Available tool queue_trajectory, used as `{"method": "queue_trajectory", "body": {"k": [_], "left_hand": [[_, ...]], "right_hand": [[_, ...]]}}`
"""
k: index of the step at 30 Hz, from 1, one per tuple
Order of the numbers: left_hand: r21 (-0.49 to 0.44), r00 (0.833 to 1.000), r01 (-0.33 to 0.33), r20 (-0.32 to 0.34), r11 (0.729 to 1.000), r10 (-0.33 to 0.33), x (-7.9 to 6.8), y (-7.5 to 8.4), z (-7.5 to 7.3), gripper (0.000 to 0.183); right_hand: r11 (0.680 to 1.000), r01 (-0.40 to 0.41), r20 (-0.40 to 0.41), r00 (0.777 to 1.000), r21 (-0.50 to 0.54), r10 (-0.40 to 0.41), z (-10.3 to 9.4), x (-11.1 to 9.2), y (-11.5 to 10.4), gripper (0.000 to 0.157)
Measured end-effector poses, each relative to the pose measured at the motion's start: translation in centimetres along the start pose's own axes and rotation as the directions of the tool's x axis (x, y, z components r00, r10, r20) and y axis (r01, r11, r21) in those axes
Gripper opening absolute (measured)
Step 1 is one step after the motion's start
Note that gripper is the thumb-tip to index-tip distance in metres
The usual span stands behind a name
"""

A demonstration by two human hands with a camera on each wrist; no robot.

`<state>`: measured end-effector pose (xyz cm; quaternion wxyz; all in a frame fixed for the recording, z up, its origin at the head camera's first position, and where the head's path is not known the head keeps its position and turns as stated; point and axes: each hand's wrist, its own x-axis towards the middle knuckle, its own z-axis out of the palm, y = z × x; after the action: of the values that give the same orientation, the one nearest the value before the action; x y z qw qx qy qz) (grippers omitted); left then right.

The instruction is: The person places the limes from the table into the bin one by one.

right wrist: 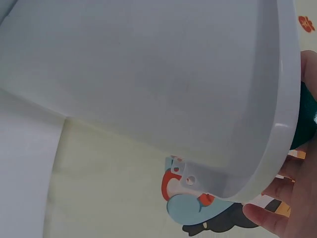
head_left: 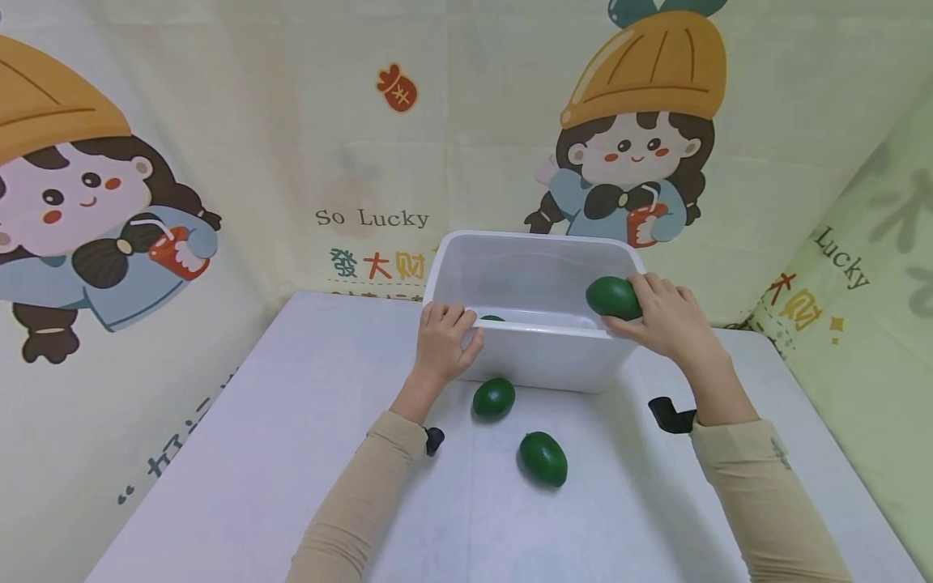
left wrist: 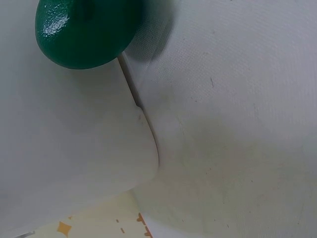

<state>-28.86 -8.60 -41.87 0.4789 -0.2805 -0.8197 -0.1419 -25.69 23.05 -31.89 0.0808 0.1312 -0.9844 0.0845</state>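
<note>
A white plastic bin stands toward the back of the table. My left hand grips its front rim near the left corner, fingers curled over the edge. Over the right end of the rim, my right hand holds a glossy dark green oval fruit, lime- or avocado-like. In the right wrist view this fruit shows beyond the rim, partly covered by the hand. Another green fruit peeks above the front rim inside the bin, mostly hidden. The left hand is out of the left wrist view.
Two more green fruits lie on the white table: one fruit close before the bin's front wall, the other fruit nearer me. A printed cloth hangs behind the bin and along both sides.
</note>
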Motion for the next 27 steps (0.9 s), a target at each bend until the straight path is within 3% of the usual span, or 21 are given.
{"method": "queue_trajectory", "body": {"k": [11, 27], "left_hand": [[-0.02, 1.0, 0.009, 0.007, 1.0, -0.009, 0.01, 0.07, -0.09, 0.033], [-0.02, 1.0, 0.015, 0.013, 1.0, -0.015, 0.07, 0.1, -0.13, 0.032]], "right_hand": [[1.0, -0.023, 0.0, 1.0, 0.0, 0.023, 0.4, 0.24, 0.24, 0.08], [0.999, -0.006, -0.04, 0.999, 0.04, 0.007, 0.12, 0.28, 0.11, 0.058]]}}
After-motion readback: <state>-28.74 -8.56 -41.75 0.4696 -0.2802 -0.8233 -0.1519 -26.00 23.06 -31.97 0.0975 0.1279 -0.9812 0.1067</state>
